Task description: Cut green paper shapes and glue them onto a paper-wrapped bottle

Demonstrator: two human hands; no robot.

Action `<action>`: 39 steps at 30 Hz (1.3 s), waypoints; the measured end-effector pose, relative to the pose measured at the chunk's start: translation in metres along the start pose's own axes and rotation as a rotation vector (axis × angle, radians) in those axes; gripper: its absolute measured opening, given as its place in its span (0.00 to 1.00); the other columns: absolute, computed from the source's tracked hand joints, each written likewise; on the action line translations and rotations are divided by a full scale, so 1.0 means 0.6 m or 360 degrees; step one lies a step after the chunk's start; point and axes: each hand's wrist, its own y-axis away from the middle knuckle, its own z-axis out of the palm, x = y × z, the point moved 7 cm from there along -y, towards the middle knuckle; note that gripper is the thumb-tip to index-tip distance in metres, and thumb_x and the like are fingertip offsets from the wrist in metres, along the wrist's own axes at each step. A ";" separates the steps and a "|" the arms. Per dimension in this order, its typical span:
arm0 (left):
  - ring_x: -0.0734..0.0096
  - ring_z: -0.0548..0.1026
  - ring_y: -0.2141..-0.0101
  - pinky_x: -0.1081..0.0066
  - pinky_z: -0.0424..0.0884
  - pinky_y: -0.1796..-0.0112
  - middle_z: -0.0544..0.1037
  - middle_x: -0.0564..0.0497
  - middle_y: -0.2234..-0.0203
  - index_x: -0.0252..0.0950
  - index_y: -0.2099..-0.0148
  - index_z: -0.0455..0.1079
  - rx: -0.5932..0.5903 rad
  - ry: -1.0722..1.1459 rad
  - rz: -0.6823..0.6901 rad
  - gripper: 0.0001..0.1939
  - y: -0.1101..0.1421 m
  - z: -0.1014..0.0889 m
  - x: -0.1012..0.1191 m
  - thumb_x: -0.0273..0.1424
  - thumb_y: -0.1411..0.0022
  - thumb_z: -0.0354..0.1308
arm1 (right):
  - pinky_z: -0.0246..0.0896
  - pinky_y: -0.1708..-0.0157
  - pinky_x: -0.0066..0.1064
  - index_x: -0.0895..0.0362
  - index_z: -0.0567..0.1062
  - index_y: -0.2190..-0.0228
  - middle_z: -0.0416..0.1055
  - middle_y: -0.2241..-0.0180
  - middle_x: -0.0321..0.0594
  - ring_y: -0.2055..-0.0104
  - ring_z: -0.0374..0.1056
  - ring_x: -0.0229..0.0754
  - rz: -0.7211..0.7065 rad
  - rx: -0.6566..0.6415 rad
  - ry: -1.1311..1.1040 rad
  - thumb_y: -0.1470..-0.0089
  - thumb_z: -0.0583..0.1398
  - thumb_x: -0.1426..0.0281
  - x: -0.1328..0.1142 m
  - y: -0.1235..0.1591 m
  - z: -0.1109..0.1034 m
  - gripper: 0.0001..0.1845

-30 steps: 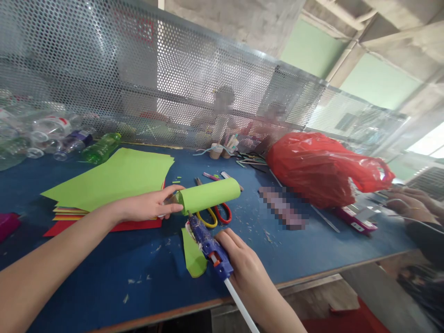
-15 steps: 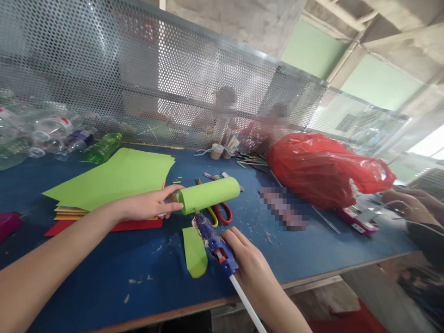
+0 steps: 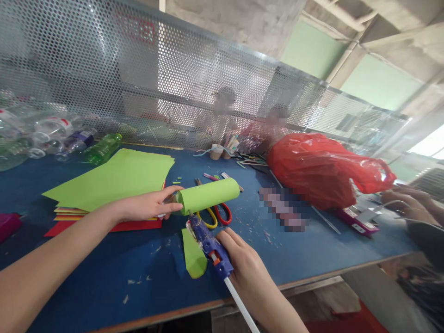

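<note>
In the head view, the weak spot is at about 8 o'clock on the green roll (image 3: 211,193), where the tip of the gun (image 3: 208,243) meets, or all but meets, its lower edge; the angle leaves contact unsure. A slip towards 10 o'clock could burn the left hand (image 3: 156,205), its fingertips being near the tip. Pressing too hard might dent the roll or turn the bottle (image 3: 179,203) inside it. A stray drip, if there is glue, could foul the scrap (image 3: 194,259) between 6 and 7 o'clock, or the scissors (image 3: 217,213) towards 5 (their handles lie just below the roll).

The left forearm enters from 8 o'clock, its fingers curled about the bottle's end. The right hand (image 3: 244,256), at 5 o'clock, is wrapped round the gun, which points towards 11.
</note>
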 end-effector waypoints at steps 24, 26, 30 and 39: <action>0.66 0.68 0.66 0.69 0.63 0.63 0.70 0.52 0.69 0.37 0.34 0.42 0.0001 -0.0008 -0.0018 0.39 0.001 -0.003 0.000 0.52 0.39 0.46 | 0.57 0.66 0.27 0.53 0.64 0.68 0.67 0.64 0.38 0.62 0.65 0.42 0.0047 0.0044 -0.0018 0.41 0.54 0.71 0.024 0.010 -0.016 0.03; 0.67 0.68 0.66 0.69 0.63 0.63 0.70 0.52 0.69 0.37 0.34 0.42 0.0000 -0.0013 -0.0018 0.38 0.002 -0.003 0.001 0.52 0.38 0.46 | 0.57 0.66 0.27 0.53 0.64 0.68 0.67 0.63 0.38 0.62 0.65 0.42 0.0044 0.0053 -0.0007 0.41 0.54 0.71 0.025 0.010 -0.018 0.03; 0.65 0.69 0.65 0.68 0.63 0.62 0.71 0.52 0.70 0.37 0.34 0.42 -0.0009 -0.0017 -0.0019 0.38 0.003 -0.001 0.002 0.52 0.38 0.45 | 0.56 0.68 0.28 0.54 0.64 0.70 0.67 0.65 0.39 0.64 0.65 0.42 0.0034 0.0025 0.0020 0.40 0.53 0.70 0.013 0.005 -0.015 0.05; 0.63 0.69 0.64 0.68 0.63 0.62 0.71 0.51 0.69 0.38 0.34 0.42 0.0001 -0.0024 -0.0015 0.39 0.002 -0.002 0.002 0.53 0.39 0.45 | 0.55 0.70 0.28 0.54 0.61 0.73 0.67 0.68 0.38 0.67 0.65 0.40 0.0027 -0.0009 0.0055 0.40 0.54 0.71 -0.006 0.001 -0.005 0.09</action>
